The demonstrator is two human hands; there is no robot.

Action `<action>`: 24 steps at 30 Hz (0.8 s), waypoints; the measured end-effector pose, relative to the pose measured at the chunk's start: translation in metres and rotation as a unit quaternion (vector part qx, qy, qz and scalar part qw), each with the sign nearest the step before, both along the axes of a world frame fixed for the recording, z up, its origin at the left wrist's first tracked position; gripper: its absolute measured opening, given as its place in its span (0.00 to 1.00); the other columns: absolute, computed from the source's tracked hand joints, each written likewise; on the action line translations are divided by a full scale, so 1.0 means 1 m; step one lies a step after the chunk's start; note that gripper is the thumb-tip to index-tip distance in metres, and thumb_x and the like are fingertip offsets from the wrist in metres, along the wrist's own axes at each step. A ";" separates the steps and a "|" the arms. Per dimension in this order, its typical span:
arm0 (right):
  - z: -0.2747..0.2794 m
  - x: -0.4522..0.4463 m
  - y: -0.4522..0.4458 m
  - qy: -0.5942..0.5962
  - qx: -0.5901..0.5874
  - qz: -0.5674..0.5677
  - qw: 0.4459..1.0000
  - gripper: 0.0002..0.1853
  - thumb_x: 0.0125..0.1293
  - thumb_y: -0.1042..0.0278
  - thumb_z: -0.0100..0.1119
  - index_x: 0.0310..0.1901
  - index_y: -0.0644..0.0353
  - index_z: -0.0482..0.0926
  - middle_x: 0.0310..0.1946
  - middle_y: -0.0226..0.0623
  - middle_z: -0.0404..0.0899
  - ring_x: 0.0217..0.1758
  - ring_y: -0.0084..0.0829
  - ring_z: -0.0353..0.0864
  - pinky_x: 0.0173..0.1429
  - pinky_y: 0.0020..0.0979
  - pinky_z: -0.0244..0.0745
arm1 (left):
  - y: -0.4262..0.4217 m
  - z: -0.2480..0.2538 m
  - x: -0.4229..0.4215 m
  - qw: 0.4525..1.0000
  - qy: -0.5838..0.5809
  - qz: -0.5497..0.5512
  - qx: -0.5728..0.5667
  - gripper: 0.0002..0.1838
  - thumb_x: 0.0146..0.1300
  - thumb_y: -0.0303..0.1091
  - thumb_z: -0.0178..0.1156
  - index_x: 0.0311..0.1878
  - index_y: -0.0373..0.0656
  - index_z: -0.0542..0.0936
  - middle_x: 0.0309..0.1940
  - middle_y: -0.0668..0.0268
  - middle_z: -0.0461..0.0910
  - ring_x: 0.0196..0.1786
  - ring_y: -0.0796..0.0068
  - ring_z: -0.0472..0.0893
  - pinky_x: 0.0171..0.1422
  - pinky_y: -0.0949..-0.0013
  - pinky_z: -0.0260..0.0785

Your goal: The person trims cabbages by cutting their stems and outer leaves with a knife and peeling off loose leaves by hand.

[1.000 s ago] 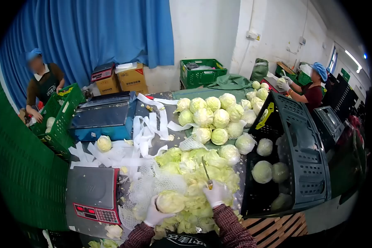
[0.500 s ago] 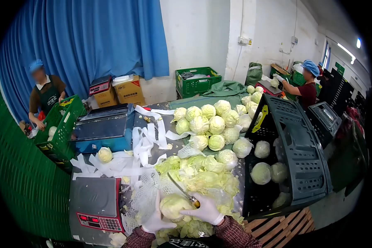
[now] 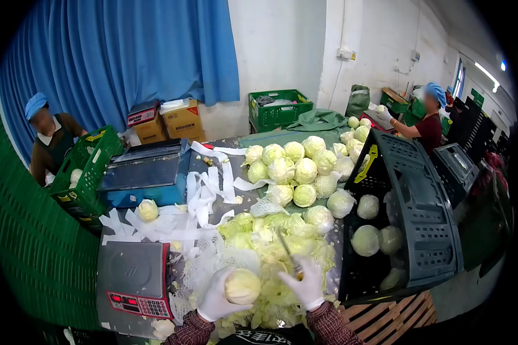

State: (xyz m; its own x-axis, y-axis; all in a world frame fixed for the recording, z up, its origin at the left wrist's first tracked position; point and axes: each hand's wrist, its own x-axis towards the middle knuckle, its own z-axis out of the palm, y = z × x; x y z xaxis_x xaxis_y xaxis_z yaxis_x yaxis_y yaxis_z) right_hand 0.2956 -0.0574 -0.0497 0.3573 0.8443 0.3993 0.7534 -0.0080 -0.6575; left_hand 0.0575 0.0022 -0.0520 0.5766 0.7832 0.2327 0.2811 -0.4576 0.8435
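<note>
In my gloved left hand (image 3: 216, 296) rests a pale, trimmed cabbage (image 3: 242, 286), gripped from its left side above the near edge of the table. My gloved right hand (image 3: 308, 286) is closed around the handle of a knife (image 3: 285, 246), its blade slanting up and to the left. Beneath and beyond both hands spreads a heap of loose cabbage leaves (image 3: 296, 261). White foam netting (image 3: 210, 261) lies left of the heap. Farther back sits a pile of whole cabbages (image 3: 305, 171).
A scale (image 3: 133, 270) with a red frame stands at left. To the right, a dark crate (image 3: 423, 213) on its side holds wrapped cabbages. White strips (image 3: 201, 198) litter the table's middle. Co-workers stand at far left (image 3: 52, 135) and far right (image 3: 429, 118), near green crates (image 3: 89, 178).
My right hand and the knife have moved right, away from the cabbage. The left hand now holds the cabbage alone, turned to a smoother pale side. The left co-worker leans lower.
</note>
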 end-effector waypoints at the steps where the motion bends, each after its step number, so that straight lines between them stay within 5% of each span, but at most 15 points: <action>1: -0.011 -0.009 -0.005 0.195 -0.017 0.118 0.974 0.17 0.60 0.65 0.64 0.50 0.59 0.75 0.35 0.35 0.78 0.33 0.26 0.78 0.31 0.30 0.73 | -0.001 0.009 0.000 0.999 0.031 -0.006 0.038 0.58 0.36 0.43 0.81 0.69 0.39 0.55 0.61 0.49 0.65 0.64 0.55 0.68 0.70 0.55 0.61; 2: -0.030 -0.012 -0.006 0.197 -0.019 0.115 0.973 0.17 0.60 0.65 0.64 0.50 0.59 0.75 0.35 0.35 0.78 0.33 0.26 0.78 0.31 0.30 0.73 | -0.001 0.019 0.004 0.989 0.058 -0.024 0.134 0.58 0.37 0.45 0.81 0.69 0.39 0.56 0.62 0.48 0.65 0.64 0.53 0.68 0.70 0.54 0.59; 3: -0.054 -0.013 -0.002 0.447 -0.137 0.179 0.866 0.20 0.62 0.62 0.64 0.53 0.59 0.73 0.36 0.34 0.78 0.30 0.24 0.76 0.29 0.27 0.71 | -0.003 0.026 0.008 0.969 0.082 -0.042 0.230 0.58 0.38 0.46 0.80 0.69 0.39 0.56 0.62 0.48 0.65 0.65 0.51 0.67 0.71 0.53 0.58; 4: -0.064 -0.014 -0.001 0.656 -0.241 0.227 0.678 0.23 0.63 0.60 0.63 0.56 0.60 0.71 0.37 0.34 0.79 0.27 0.22 0.74 0.26 0.23 0.68 | -0.008 0.030 0.010 0.969 0.082 -0.044 0.230 0.58 0.38 0.46 0.80 0.69 0.39 0.56 0.62 0.48 0.65 0.65 0.51 0.67 0.71 0.53 0.58; 7: -0.077 -0.018 -0.007 0.655 -0.216 0.213 0.692 0.24 0.64 0.61 0.62 0.59 0.59 0.69 0.36 0.35 0.79 0.26 0.22 0.74 0.26 0.23 0.68 | -0.017 0.022 0.018 0.985 0.029 0.092 0.145 0.57 0.39 0.45 0.80 0.69 0.38 0.56 0.63 0.48 0.65 0.66 0.54 0.67 0.71 0.54 0.59; 8: -0.079 -0.019 -0.008 0.655 -0.205 0.206 0.698 0.25 0.65 0.62 0.61 0.61 0.59 0.68 0.36 0.36 0.79 0.25 0.22 0.74 0.26 0.23 0.68 | -0.018 0.003 0.023 0.992 -0.109 0.052 -0.039 0.59 0.37 0.43 0.81 0.69 0.37 0.54 0.62 0.49 0.66 0.66 0.55 0.68 0.69 0.55 0.62; 9: -0.080 -0.020 -0.010 0.653 -0.197 0.199 0.704 0.25 0.65 0.63 0.60 0.62 0.59 0.68 0.36 0.36 0.79 0.24 0.23 0.73 0.26 0.23 0.68 | -0.016 -0.013 0.027 0.944 -0.243 0.011 -0.222 0.60 0.36 0.42 0.81 0.69 0.36 0.53 0.61 0.50 0.67 0.65 0.57 0.69 0.67 0.56 0.64; 11: -0.080 -0.019 -0.012 0.652 -0.193 0.189 0.709 0.26 0.66 0.63 0.60 0.64 0.59 0.67 0.35 0.37 0.79 0.24 0.23 0.73 0.25 0.23 0.68 | -0.007 -0.031 0.029 0.957 -0.195 0.040 -0.210 0.58 0.37 0.42 0.81 0.69 0.36 0.54 0.61 0.49 0.67 0.64 0.57 0.69 0.67 0.58 0.65; 12: -0.074 -0.015 -0.014 0.392 -0.101 0.150 0.902 0.25 0.65 0.63 0.60 0.62 0.59 0.68 0.36 0.39 0.80 0.25 0.26 0.75 0.27 0.26 0.70 | -0.003 -0.040 0.030 0.968 -0.145 0.065 -0.195 0.56 0.38 0.43 0.81 0.68 0.36 0.56 0.61 0.49 0.67 0.63 0.58 0.70 0.68 0.60 0.65; 13: -0.066 -0.011 -0.018 0.086 0.001 0.097 0.992 0.25 0.65 0.62 0.60 0.61 0.60 0.70 0.38 0.42 0.80 0.26 0.29 0.77 0.29 0.29 0.73 | 0.000 -0.052 0.031 0.967 -0.145 0.066 -0.200 0.56 0.38 0.43 0.81 0.68 0.36 0.56 0.61 0.49 0.67 0.63 0.58 0.70 0.68 0.60 0.65; 14: -0.054 -0.009 -0.029 0.046 -0.082 0.069 0.993 0.24 0.65 0.59 0.60 0.60 0.59 0.72 0.37 0.44 0.81 0.27 0.37 0.80 0.32 0.34 0.76 | 0.002 -0.067 0.032 0.983 -0.073 0.074 -0.154 0.57 0.38 0.44 0.81 0.68 0.36 0.56 0.60 0.49 0.67 0.62 0.56 0.71 0.66 0.60 0.66; 17: -0.060 -0.018 -0.051 -0.064 -0.200 0.087 0.974 0.25 0.65 0.57 0.59 0.61 0.56 0.72 0.32 0.42 0.82 0.26 0.40 0.80 0.30 0.35 0.75 | -0.001 -0.095 0.042 0.990 0.029 0.089 -0.109 0.57 0.37 0.45 0.80 0.68 0.36 0.57 0.59 0.49 0.68 0.61 0.53 0.72 0.65 0.59 0.67; 18: -0.072 -0.024 -0.054 -0.081 -0.192 0.073 0.975 0.25 0.66 0.54 0.56 0.62 0.54 0.72 0.24 0.41 0.79 0.23 0.40 0.79 0.29 0.35 0.73 | -0.002 -0.100 0.045 0.988 0.059 0.104 -0.103 0.57 0.36 0.46 0.80 0.67 0.37 0.58 0.59 0.49 0.68 0.61 0.51 0.71 0.65 0.58 0.66; 24: -0.102 -0.043 -0.052 -0.081 -0.160 0.069 0.981 0.28 0.67 0.55 0.55 0.64 0.61 0.68 0.23 0.40 0.78 0.21 0.38 0.78 0.25 0.36 0.71 | 0.002 -0.094 0.049 0.986 0.118 0.113 -0.016 0.55 0.33 0.45 0.80 0.66 0.39 0.63 0.57 0.49 0.68 0.61 0.48 0.67 0.66 0.54 0.62</action>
State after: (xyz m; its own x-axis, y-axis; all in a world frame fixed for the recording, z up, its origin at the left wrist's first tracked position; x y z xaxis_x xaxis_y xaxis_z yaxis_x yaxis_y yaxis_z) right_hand 0.2524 -0.1094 -0.1517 0.1840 0.9716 0.1485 0.8558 -0.0840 -0.5105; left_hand 0.1064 0.0045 -0.1464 0.4218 0.9026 0.0857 0.5631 -0.3349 0.7555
